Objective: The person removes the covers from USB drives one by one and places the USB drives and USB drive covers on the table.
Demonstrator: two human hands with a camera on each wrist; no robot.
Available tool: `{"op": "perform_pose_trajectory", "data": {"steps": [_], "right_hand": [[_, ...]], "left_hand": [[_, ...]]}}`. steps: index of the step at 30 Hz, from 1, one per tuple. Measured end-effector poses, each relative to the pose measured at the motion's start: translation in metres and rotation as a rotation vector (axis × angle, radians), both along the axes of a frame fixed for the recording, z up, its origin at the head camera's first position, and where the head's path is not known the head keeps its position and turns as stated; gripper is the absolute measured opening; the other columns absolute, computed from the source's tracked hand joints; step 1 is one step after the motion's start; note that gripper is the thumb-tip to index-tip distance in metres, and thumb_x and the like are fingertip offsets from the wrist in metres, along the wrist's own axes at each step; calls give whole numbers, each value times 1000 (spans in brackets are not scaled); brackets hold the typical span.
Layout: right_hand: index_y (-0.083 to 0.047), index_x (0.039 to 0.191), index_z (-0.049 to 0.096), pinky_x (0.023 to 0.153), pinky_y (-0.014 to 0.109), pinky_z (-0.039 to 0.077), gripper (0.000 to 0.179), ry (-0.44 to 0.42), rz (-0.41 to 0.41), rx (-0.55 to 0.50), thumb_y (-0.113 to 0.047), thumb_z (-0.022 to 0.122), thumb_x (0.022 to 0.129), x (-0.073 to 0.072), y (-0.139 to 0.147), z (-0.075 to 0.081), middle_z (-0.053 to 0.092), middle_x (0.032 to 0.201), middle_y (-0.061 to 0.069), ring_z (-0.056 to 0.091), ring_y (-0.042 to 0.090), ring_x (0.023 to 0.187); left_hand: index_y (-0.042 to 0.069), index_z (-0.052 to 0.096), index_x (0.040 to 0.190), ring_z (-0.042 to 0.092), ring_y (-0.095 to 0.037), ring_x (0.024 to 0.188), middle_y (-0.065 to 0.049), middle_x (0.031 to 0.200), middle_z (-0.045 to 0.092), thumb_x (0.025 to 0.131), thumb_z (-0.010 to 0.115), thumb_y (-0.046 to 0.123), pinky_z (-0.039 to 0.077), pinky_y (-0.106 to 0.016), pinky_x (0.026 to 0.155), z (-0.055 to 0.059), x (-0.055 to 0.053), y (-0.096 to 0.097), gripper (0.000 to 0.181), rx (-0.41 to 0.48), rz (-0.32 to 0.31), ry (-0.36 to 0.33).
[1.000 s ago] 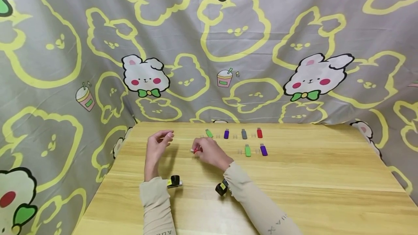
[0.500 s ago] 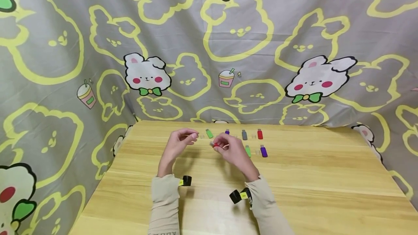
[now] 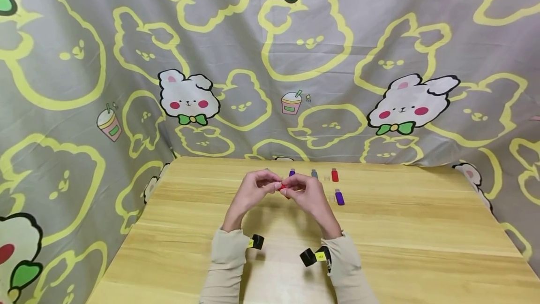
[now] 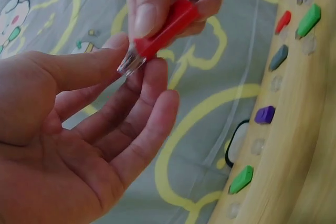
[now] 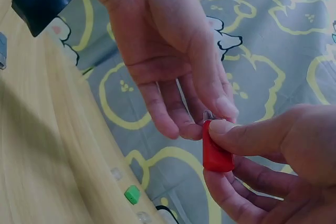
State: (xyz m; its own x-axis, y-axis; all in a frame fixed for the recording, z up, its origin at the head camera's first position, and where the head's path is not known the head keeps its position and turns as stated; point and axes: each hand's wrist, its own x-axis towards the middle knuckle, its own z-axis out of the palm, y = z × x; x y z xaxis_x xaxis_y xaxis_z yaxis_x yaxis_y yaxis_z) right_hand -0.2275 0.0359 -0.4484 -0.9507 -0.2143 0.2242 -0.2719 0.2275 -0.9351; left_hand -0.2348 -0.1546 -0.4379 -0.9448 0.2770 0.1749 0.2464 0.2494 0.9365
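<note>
My right hand (image 3: 310,196) pinches a red USB stick (image 5: 216,153) by its body, between thumb and fingers. The stick is raised over the table in front of me, tilted, its connector end toward the left hand. At that end, a small clear cap (image 4: 130,64) sits over the metal plug. My left hand (image 3: 249,195) pinches the cap between thumb and forefinger, its other fingers loosely bent below. Both hands' fingertips meet around the stick, so the head view shows only bits of red between them.
Beyond the hands, USB sticks lie in two rows on the wooden table (image 3: 401,219): purple (image 4: 265,115), grey (image 4: 279,57), red (image 3: 335,175), green (image 4: 241,180) and another purple one (image 3: 340,197). Loose clear caps (image 4: 257,146) lie beside them. A patterned curtain (image 3: 236,140) hangs behind.
My right hand has carried the red USB stick up and to the right. The left hand has moved right to meet it, and its fingertips are now at the plug end.
</note>
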Motion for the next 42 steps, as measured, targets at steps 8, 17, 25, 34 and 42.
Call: {"op": "perform_pose_trajectory", "data": {"steps": [8,17,25,34,42], "right_hand": [[-4,93,78,67,24,59,10,14,-33,38,-1,83,85,2,2,1,76,89,7,73,19,78],[-6,93,78,66,26,60,8,36,-17,43,-2,82,87,2,5,2,75,87,3,72,16,75],[-7,93,78,65,25,59,7,30,1,54,-4,82,87,5,7,6,75,87,2,72,15,74],[-6,94,78,62,25,57,13,-28,-65,125,-1,84,84,3,23,8,74,86,3,70,16,74],[0,103,78,67,25,57,16,-44,-192,89,-3,79,87,-8,31,-8,75,90,9,74,23,80]], "left_hand": [[-4,76,101,72,-24,82,-16,96,73,93,73,-2,61,-29,74,0,2,4,8,-5,8,21],[-6,76,97,73,-34,81,-21,93,72,90,76,-2,62,-34,74,2,3,6,8,42,36,26],[-7,77,97,72,-23,76,-21,92,73,90,75,-4,63,-33,74,2,4,7,8,69,48,-20],[-10,74,97,69,-19,72,-22,89,73,89,73,-10,62,-28,70,7,6,-22,8,138,230,-14],[-10,75,100,71,-16,76,-23,94,74,92,73,-5,62,-27,72,3,3,-34,10,78,230,-21]]}}
